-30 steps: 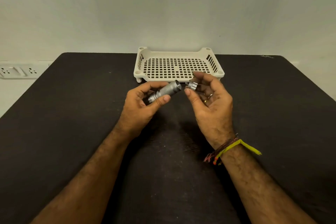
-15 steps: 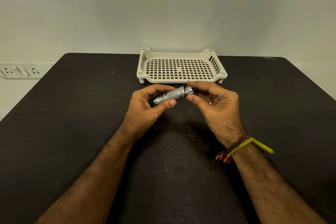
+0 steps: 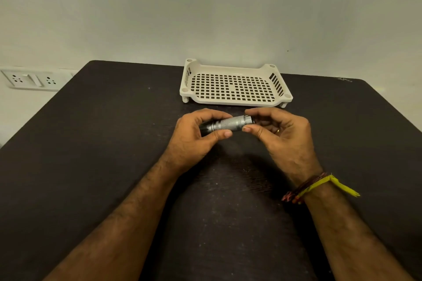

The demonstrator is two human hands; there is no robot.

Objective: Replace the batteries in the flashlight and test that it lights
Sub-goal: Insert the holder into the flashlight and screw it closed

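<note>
Here the flashlight [image 3: 230,123] hangs just in front of the tray [image 3: 235,100], above the desk [image 3: 91,143]. The left hand [image 3: 194,137] holds its barrel in a closed grip; the right hand [image 3: 276,134] pinches the tail cap. Best to keep the barrel steady and turn the cap squarely. Threads and batteries are hidden.

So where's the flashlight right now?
The flashlight is held above the dark table, between the left hand and right hand, just in front of the white tray.
</note>
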